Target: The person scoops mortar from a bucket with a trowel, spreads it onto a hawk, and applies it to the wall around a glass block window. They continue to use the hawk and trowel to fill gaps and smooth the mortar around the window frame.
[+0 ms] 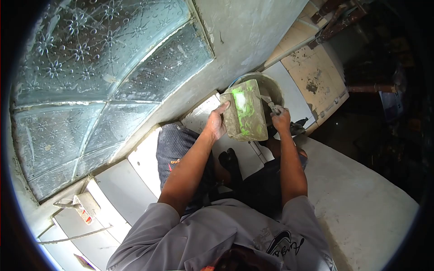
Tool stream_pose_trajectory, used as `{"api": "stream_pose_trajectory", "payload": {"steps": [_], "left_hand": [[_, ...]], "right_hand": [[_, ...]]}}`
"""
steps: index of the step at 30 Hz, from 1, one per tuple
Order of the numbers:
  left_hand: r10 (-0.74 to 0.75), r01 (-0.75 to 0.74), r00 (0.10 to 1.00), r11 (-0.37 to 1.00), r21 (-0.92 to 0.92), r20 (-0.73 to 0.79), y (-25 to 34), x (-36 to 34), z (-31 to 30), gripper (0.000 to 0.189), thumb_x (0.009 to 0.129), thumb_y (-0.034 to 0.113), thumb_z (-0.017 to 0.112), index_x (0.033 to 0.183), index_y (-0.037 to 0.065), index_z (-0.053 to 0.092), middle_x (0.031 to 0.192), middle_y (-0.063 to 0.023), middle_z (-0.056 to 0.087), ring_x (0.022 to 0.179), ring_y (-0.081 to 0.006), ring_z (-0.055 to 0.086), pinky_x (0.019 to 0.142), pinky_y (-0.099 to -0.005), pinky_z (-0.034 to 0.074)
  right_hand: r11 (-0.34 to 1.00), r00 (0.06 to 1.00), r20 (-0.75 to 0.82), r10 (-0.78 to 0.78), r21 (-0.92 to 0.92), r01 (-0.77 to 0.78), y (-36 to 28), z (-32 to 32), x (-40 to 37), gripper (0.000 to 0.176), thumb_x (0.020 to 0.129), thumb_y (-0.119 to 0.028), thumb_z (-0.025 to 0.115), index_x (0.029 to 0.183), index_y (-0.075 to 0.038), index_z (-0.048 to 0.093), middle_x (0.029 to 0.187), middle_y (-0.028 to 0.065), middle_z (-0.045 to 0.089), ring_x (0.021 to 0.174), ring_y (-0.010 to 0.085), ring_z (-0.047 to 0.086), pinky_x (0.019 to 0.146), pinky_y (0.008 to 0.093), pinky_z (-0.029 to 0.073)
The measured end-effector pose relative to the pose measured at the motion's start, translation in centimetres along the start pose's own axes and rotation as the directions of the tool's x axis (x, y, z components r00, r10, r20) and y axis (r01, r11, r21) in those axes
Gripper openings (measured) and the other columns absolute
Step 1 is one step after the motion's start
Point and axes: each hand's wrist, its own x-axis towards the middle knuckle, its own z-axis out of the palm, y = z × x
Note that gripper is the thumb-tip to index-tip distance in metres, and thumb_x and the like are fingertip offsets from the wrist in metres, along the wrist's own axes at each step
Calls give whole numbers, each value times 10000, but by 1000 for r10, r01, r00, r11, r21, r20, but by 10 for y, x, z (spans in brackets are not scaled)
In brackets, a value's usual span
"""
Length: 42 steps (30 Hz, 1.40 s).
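Observation:
My left hand [217, 121] grips the left edge of a green rectangular plastering board [253, 113], with the thumb on its near face. Grey mortar is smeared over the board, and bright green shows through in patches. In my right hand [281, 118] is a small trowel [271, 106], its handle inside closed fingers and its blade pointing up and left beside the board's right edge. Behind the board stands a round bucket [273, 83], its inside coated grey; the board hides much of it, so its contents cannot be made out.
A patterned glass window [99, 90] fills the left, set in a plastered wall [246, 36]. White boards [122, 189] lie beneath me. A tool with a grey plate [88, 205] rests at the lower left. Mortar-spotted tan boards [312, 77] are beyond the bucket; a dark drop-off lies right.

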Motion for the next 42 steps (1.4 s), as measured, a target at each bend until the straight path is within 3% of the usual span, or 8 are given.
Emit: {"api": "stream_pose_trajectory", "payload": {"steps": [5,9,15,17,21,32,39,42], "left_hand": [[-20,20,999,999,-25,-27,-1,-7,-2,472,1012,294,558,1390,21,488,1321,-165,607,1203,-316,612,1062,-524,477],[-17,16,999,999,-41,-29,-2,-21,-8,481,1013,309,557,1395,25,487,1345,-158,600,1212,-309,608,1070,-516,467],[21,-18,999,996,-88,38,-6,-67,1,482,990,318,603,1361,21,523,1333,-146,621,1216,-304,611,1094,-514,442],[88,-83,994,993,-83,66,-4,-101,32,491,982,331,629,1376,58,523,1324,-119,626,1198,-276,621,1083,-486,458],[225,-179,932,967,-180,284,-5,-152,61,505,989,241,658,1426,129,433,1334,-67,592,1248,-233,581,1028,-445,511],[801,-764,506,588,-265,320,25,-353,123,434,1005,177,650,1368,21,468,1278,-46,577,1140,-123,562,984,-303,458],[918,-996,31,-4,88,394,79,-464,135,756,907,245,788,1386,-52,284,1242,-142,567,1167,-190,560,1004,-329,465],[931,-923,22,-121,366,365,100,-516,117,512,920,249,770,1237,-27,478,990,-107,655,895,-141,651,820,-273,538]], "right_hand": [[986,990,144,-17,-160,40,-6,44,40,455,736,-96,705,1187,-36,698,1115,241,642,1088,420,620,949,471,509],[972,993,-45,-110,-212,98,1,52,37,457,729,-73,673,1183,-25,699,1128,246,653,1066,419,634,971,457,511],[897,947,-288,-143,367,247,-80,-69,-50,284,906,-71,688,1175,20,675,1082,196,665,979,319,658,872,380,521],[889,919,-258,-298,275,365,-136,-126,-109,317,900,-81,700,1196,29,667,1060,183,660,952,307,650,846,365,518],[576,573,-76,-816,-27,817,-249,-195,-233,553,743,-171,818,1241,2,652,1133,181,615,1032,375,595,909,468,476],[188,128,-161,-979,-452,872,-386,-221,-330,443,822,-35,643,1265,-18,630,1154,162,599,1046,370,585,902,491,449],[-143,-266,-266,-927,-406,903,-510,-264,-342,587,642,26,693,1223,-37,638,1050,132,649,1004,326,620,893,437,456],[-224,-326,-251,-911,-363,904,-566,-284,-336,570,643,2,710,1206,-40,636,1041,137,673,1000,307,636,890,399,467]]}}
